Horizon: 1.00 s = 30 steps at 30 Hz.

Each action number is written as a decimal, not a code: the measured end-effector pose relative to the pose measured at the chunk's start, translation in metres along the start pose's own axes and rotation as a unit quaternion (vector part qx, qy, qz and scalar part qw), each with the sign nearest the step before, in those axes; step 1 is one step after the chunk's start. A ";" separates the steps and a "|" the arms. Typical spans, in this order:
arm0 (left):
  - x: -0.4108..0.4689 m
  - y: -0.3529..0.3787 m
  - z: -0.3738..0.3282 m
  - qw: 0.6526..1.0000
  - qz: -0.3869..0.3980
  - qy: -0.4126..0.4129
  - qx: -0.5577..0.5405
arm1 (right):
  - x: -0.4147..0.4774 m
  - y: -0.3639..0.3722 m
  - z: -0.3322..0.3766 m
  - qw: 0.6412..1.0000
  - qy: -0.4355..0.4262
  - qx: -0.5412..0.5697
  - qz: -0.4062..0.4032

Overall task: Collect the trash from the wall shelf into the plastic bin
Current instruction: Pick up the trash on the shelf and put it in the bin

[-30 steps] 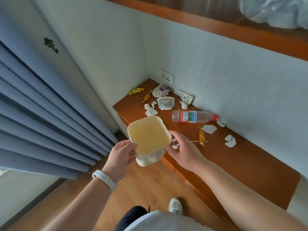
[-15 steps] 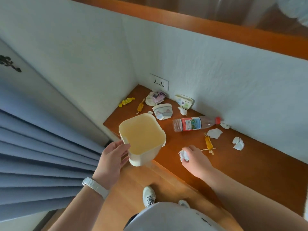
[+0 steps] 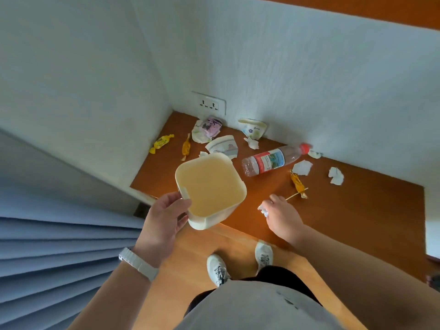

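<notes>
My left hand [image 3: 164, 217] grips the rim of a cream plastic bin [image 3: 210, 189], held over the front edge of the brown wall shelf [image 3: 357, 210]. The bin looks empty. My right hand [image 3: 282, 216] rests on the shelf just right of the bin, fingers closed on a crumpled white paper scrap [image 3: 263, 210]. Farther back lie a plastic bottle [image 3: 271, 160] with a red cap, crushed paper cups [image 3: 252, 128], orange candy wrappers [image 3: 297, 184], a yellow wrapper [image 3: 161, 144] and several white paper bits [image 3: 335, 176].
White walls close the shelf at the back and left, with a socket plate [image 3: 209, 106] low on the back wall. Blue curtains [image 3: 59, 253] hang at the left. A thin wooden stick [image 3: 296, 194] lies by my right hand. My shoes [image 3: 217, 270] stand on the wooden floor.
My right hand left the bin, reached down to the shelf and closed on a paper scrap. The view tipped downward; my left hand keeps hold of the bin.
</notes>
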State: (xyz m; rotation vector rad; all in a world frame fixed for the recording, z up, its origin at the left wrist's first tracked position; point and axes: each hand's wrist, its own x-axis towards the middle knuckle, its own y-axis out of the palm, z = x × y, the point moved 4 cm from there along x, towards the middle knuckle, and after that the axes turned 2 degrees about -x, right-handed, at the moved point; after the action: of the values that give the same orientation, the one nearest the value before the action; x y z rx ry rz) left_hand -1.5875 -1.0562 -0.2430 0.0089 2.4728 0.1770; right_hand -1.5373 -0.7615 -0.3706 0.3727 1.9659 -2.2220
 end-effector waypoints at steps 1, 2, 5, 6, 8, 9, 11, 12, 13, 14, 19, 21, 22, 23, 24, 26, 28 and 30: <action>0.000 0.002 0.000 1.000 0.000 -0.001 0.000 | 0.001 0.000 0.000 1.000 -0.001 0.005 -0.002; 0.000 0.004 0.000 1.000 -0.003 -0.003 0.000 | 0.003 0.000 0.001 1.000 -0.004 0.010 -0.001; -0.003 0.011 0.002 1.000 -0.020 -0.008 -0.006 | 0.006 0.000 0.000 0.999 -0.031 0.003 0.008; -0.005 0.014 0.002 1.000 -0.022 -0.009 -0.006 | 0.006 0.001 -0.001 0.999 -0.041 0.002 0.007; -0.009 0.020 0.003 1.000 -0.025 -0.008 0.000 | 0.005 0.000 -0.003 0.998 -0.056 0.006 0.004; -0.011 0.021 0.003 1.000 -0.026 -0.006 0.002 | 0.005 -0.001 -0.004 0.998 -0.064 0.009 0.003; -0.015 0.024 0.004 1.000 -0.029 -0.002 0.003 | 0.003 -0.005 -0.006 0.997 -0.079 0.017 -0.002; -0.017 0.026 0.005 1.000 -0.030 0.000 0.003 | 0.002 -0.008 -0.008 0.996 -0.084 0.023 -0.007; -0.019 0.028 0.005 0.999 -0.032 0.002 0.002 | 0.001 -0.013 -0.010 0.996 -0.085 0.030 -0.013; -0.020 0.029 0.006 0.999 -0.034 0.005 0.003 | 0.001 -0.018 -0.012 0.996 -0.081 0.039 -0.023; -0.022 0.042 0.008 0.999 -0.031 0.025 0.013 | -0.001 -0.060 -0.025 0.988 -0.047 0.108 -0.100; -0.023 0.048 0.008 0.999 -0.032 0.028 0.013 | -0.004 -0.084 -0.027 0.980 -0.041 0.138 -0.139; -0.023 0.051 0.008 0.999 -0.032 0.029 0.012 | -0.005 -0.098 -0.028 0.973 -0.038 0.160 -0.162; -0.023 0.055 0.008 0.999 -0.031 0.029 0.012 | -0.008 -0.113 -0.027 0.965 -0.036 0.183 -0.184; -0.023 0.059 0.007 0.999 -0.029 0.031 0.013 | -0.010 -0.128 -0.026 0.957 -0.040 0.201 -0.205; -0.023 0.067 0.005 0.999 -0.026 0.034 0.015 | -0.015 -0.157 -0.020 0.940 -0.065 0.227 -0.246; -0.023 0.075 0.005 0.999 -0.023 0.036 0.027 | -0.018 -0.182 -0.013 0.925 -0.090 0.249 -0.274; -0.023 0.083 0.005 0.998 -0.020 0.036 0.043 | -0.018 -0.198 -0.005 0.919 -0.107 0.260 -0.278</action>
State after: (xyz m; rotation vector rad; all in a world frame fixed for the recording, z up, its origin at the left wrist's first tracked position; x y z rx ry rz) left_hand -1.5696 -0.9750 -0.2219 -0.0121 2.5494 0.0552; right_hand -1.5738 -0.7315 -0.1772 -0.4281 1.4632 -2.9705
